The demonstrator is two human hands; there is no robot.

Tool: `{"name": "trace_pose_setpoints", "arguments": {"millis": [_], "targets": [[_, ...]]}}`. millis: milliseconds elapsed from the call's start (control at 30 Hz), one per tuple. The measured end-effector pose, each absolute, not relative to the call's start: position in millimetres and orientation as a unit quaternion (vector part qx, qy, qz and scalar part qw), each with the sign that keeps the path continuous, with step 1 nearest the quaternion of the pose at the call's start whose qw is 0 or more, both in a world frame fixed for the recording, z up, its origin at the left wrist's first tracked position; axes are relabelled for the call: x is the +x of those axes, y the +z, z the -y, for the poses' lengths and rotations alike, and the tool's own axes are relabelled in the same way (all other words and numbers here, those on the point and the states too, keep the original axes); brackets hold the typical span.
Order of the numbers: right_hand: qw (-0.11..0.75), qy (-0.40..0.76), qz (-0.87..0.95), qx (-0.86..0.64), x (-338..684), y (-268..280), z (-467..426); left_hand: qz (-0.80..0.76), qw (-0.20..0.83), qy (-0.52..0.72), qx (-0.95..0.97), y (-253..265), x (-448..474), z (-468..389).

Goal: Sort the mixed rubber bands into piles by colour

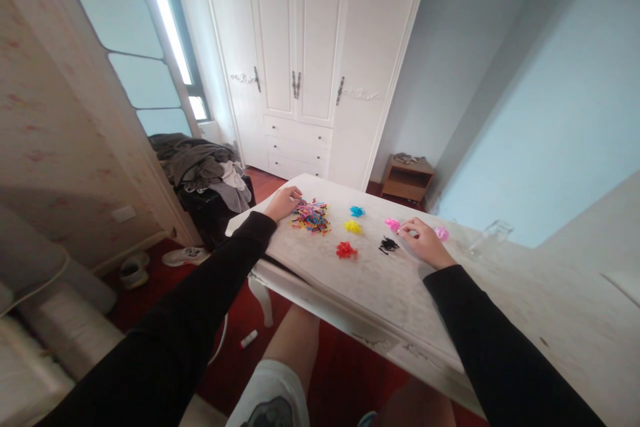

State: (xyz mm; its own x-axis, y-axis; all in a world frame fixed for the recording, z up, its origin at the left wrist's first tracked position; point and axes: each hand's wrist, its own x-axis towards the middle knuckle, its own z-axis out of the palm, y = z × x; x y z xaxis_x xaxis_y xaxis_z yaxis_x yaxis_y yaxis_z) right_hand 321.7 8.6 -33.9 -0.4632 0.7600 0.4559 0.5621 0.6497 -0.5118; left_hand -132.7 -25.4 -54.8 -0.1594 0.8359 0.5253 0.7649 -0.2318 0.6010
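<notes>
A mixed pile of small, thin coloured bands (311, 217) lies on the white table (370, 293). My left hand (285, 203) rests at the pile's left edge with its fingers curled together; what they hold, if anything, is too small to make out. Sorted heaps lie to the right: blue (357, 211), yellow (353, 227), red (347, 251), black (388, 245) and pink (392, 224). Beside the pink heap, my right hand (425, 241) has thumb and fingertips pinched, their contents unclear. Another pink cluster (441, 233) shows just behind this hand.
A clear glass (493, 235) lies or stands on the table's right part. Beyond are a white wardrobe (300, 33) and a small wooden nightstand (407, 179). Clothes (200, 163) are heaped at left. On the red floor are shoes (185, 256) and a small white tube (249, 339).
</notes>
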Motion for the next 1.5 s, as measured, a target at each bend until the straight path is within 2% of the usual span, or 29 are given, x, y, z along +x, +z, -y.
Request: {"name": "trace_pose_setpoints", "arguments": {"millis": [567, 933, 1500], "targets": [[0.331, 0.142, 0.847, -0.391, 323.2, -32.9, -10.7, -0.605, 0.017, 0.473, 0.640, -53.4, -130.6, 26.5], [0.339, 0.135, 0.846, -0.388, 322.9, -34.9, -10.1, -0.651, -0.018, 0.480, 0.588, -54.9, -136.3, 24.6], [0.332, 0.140, 0.847, -0.390, 322.3, -34.1, -9.2, -0.669, -0.004, 0.444, 0.596, -59.4, -139.2, 24.4]]}}
